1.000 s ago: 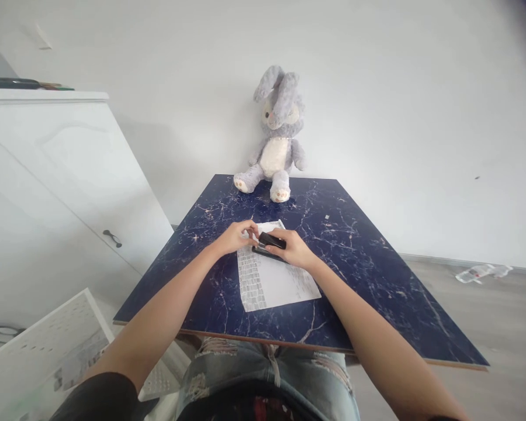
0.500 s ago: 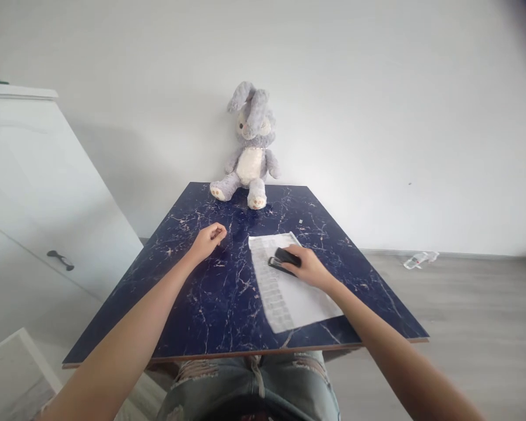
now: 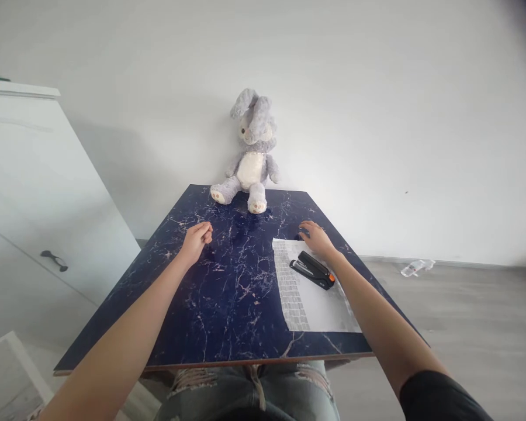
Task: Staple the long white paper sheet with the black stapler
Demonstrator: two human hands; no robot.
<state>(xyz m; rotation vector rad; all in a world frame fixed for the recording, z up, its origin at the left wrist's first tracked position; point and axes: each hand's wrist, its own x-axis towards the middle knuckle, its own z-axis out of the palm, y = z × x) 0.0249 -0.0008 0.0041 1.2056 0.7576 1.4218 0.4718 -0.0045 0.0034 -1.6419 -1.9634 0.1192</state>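
Observation:
A black stapler (image 3: 312, 270) with an orange end lies on a printed sheet of paper (image 3: 315, 298) at the right side of a dark blue marbled table (image 3: 228, 292). My right hand (image 3: 315, 236) rests past the stapler at the paper's far edge, fingers stretched flat toward the table, holding nothing. My left hand (image 3: 196, 240) hovers over the table's left middle with its fingers curled in; whether anything small is pinched in them I cannot make out.
A grey plush rabbit (image 3: 249, 158) sits at the table's far edge against the white wall. A white cabinet (image 3: 35, 193) with a dark handle stands to the left. A crumpled plastic bottle (image 3: 414, 268) lies on the floor at right.
My right hand has let go of the stapler, leaving it on the paper, and moved forward. Paper and stapler shifted right. My left hand pulled away to the left.

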